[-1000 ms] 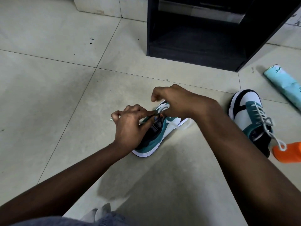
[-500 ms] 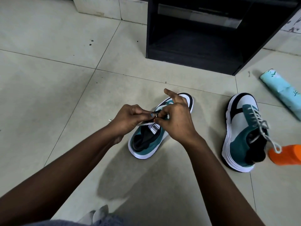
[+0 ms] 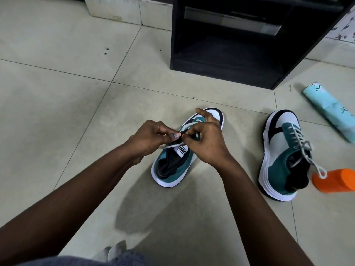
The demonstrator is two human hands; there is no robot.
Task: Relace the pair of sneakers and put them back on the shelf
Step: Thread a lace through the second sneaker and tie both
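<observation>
Both hands meet above the near sneaker [image 3: 172, 169] on the floor. Left hand [image 3: 151, 137] and right hand [image 3: 207, 141], fingers curled, each pinch the white lace [image 3: 172, 145] over the tongue

Soft, even light; faint shadows under the arms, sharp focus, wide-angle bending at edges.

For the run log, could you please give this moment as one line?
left hand: pinches lace | right hand: pinches lace | near sneaker: being laced | far sneaker: laced, on floor | shelf: no sneakers
</observation>
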